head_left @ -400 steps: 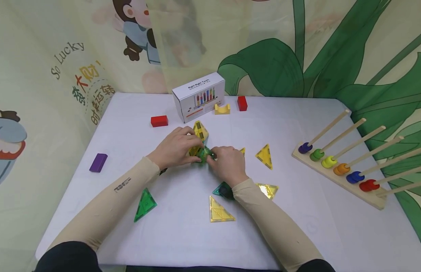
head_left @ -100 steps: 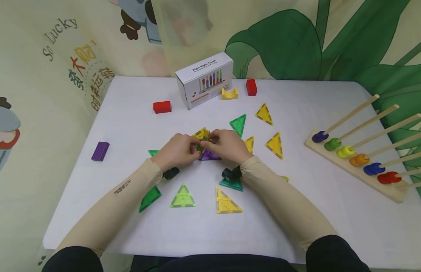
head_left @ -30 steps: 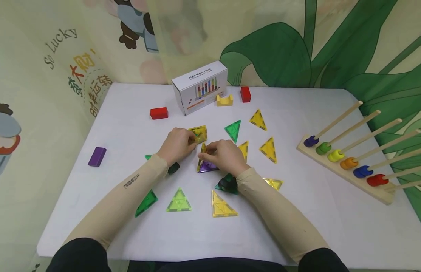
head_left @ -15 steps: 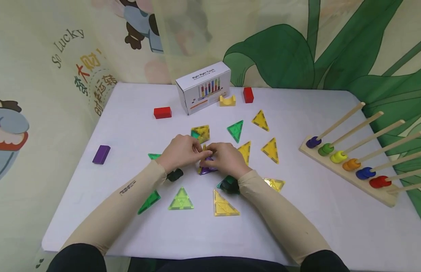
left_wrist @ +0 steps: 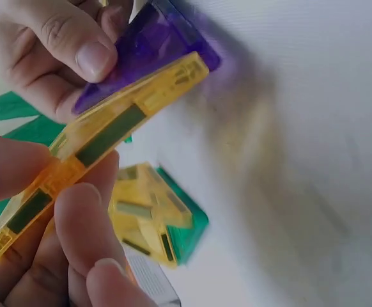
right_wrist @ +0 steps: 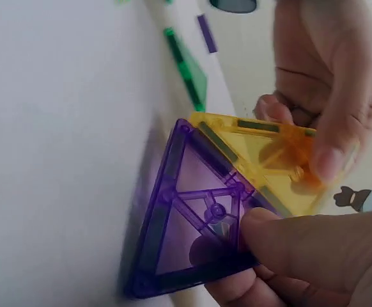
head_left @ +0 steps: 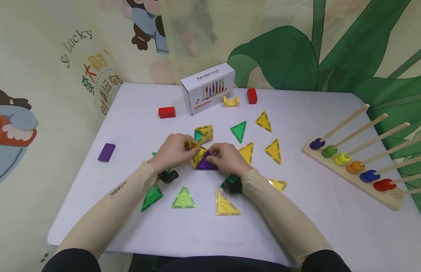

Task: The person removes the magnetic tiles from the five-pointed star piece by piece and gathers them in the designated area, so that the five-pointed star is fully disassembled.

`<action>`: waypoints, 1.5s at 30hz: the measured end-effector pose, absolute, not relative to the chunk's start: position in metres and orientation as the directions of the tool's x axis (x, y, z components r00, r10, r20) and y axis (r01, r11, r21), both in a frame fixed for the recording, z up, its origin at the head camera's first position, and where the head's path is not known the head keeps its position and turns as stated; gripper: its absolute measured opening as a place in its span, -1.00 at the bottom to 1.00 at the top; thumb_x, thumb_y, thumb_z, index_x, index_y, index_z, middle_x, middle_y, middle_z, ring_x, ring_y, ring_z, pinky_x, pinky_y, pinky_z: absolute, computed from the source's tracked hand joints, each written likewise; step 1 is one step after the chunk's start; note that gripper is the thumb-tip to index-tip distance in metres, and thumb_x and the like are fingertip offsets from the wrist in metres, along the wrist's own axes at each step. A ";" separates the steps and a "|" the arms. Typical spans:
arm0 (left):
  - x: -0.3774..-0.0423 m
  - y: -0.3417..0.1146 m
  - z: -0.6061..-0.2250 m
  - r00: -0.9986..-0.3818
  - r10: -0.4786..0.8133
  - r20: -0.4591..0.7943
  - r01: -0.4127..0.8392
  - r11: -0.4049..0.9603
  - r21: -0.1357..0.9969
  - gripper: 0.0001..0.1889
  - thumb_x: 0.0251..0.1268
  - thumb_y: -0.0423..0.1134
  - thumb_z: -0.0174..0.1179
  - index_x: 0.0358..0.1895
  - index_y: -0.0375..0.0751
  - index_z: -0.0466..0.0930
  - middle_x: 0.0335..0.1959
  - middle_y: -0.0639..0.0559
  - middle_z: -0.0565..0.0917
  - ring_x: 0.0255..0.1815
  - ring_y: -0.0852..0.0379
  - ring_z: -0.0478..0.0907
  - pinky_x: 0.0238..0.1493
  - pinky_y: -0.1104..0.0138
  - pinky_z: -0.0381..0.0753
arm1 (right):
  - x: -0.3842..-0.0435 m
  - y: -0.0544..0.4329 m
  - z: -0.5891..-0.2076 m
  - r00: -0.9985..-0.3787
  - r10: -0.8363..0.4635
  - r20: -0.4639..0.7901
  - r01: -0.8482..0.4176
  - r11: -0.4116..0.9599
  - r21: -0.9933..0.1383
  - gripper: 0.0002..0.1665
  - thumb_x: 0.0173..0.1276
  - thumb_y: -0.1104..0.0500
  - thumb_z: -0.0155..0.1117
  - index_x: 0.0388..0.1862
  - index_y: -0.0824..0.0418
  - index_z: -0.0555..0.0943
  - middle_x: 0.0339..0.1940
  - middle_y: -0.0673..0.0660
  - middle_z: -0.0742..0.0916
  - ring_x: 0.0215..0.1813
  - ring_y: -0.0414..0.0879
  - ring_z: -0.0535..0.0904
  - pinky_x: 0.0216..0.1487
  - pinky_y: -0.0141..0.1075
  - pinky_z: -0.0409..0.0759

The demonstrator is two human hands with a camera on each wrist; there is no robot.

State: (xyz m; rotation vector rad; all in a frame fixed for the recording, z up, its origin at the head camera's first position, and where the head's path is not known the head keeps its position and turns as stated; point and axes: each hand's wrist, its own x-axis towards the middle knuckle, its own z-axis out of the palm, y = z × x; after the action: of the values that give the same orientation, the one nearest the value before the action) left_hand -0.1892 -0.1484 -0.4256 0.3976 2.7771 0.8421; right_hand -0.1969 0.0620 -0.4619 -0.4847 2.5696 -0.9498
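In the head view my left hand (head_left: 173, 153) pinches a yellow triangular magnetic tile (head_left: 198, 158) between thumb and fingers. My right hand (head_left: 229, 159) grips a purple triangular magnetic tile (head_left: 205, 164), thumb on one face and fingers behind. The right wrist view has the yellow tile (right_wrist: 256, 150) and purple tile (right_wrist: 149, 240) meeting along one edge. From the left wrist, the yellow tile (left_wrist: 112, 131) is seen edge-on, its dark magnets showing, the purple tile (left_wrist: 157, 41) beyond it. Just behind the hands stands a yellow-and-green tile shape (head_left: 205, 133).
Loose triangles lie around: green (head_left: 238, 131), light green (head_left: 183, 198), yellow (head_left: 226, 206) and several more. A white box (head_left: 208, 87), red block (head_left: 167, 112), yellow arch block (head_left: 231, 102) and purple block (head_left: 106, 152) stand farther out. A peg rack (head_left: 353, 173) occupies the right.
My left hand has come away from the yellow-and-green shape to the yellow tile by the purple one. Over the longer span, green and light green triangles have appeared on the table.
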 end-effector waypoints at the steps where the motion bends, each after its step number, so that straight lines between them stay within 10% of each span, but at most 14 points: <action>1: -0.188 -0.151 -0.425 -0.941 0.313 -0.126 0.190 0.800 0.569 -0.70 0.43 -0.07 0.29 0.00 -0.23 0.77 -0.35 -0.04 0.76 -0.37 0.09 0.54 -0.35 0.37 0.51 | -0.197 0.063 -0.461 -0.875 -0.433 -0.218 -0.180 0.708 -0.683 -0.67 0.50 0.03 0.34 0.13 0.14 0.71 -0.13 0.06 0.78 -0.12 -0.08 0.61 0.01 -0.21 0.62; 18: -0.186 -0.168 -0.439 -0.863 0.372 -0.341 0.120 0.807 0.579 -0.71 0.37 -0.09 0.39 0.04 -0.10 0.67 -0.56 0.07 0.54 -0.56 0.15 0.40 -0.45 0.36 0.36 | -0.198 0.083 -0.453 -0.905 -0.319 -0.281 -0.111 0.816 -0.568 -0.66 0.49 0.00 0.35 0.10 0.15 0.69 -0.30 0.05 0.70 -0.25 -0.08 0.56 -0.24 -0.29 0.49; 31: -0.184 -0.153 -0.446 -0.893 0.348 -0.287 0.225 0.895 0.385 -0.48 0.28 0.13 0.42 0.19 -0.08 0.67 -0.09 0.00 0.66 -0.04 0.04 0.51 0.08 0.18 0.61 | -0.200 0.084 -0.455 -0.937 -0.256 -0.239 -0.100 0.850 -0.518 -0.67 0.47 0.07 0.34 0.14 0.12 0.65 -0.42 0.03 0.66 -0.42 -0.10 0.52 -0.45 -0.32 0.37; 45: -0.201 -0.155 -0.433 -0.944 0.299 -0.137 0.222 0.888 0.403 -0.62 0.41 -0.10 0.34 0.22 -0.12 0.66 -0.10 -0.02 0.69 -0.06 0.01 0.57 0.07 0.16 0.66 | -0.201 0.075 -0.456 -0.945 -0.273 -0.182 -0.125 0.813 -0.569 -0.71 0.47 0.01 0.35 0.09 0.07 0.70 -0.07 0.06 0.71 -0.05 -0.03 0.60 -0.02 -0.16 0.67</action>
State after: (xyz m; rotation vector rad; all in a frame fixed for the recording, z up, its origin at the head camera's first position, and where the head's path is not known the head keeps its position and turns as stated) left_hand -0.2005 -0.1554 -0.4326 0.3990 2.8602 0.5767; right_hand -0.2006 0.0754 -0.4558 -0.3069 2.7434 -0.8355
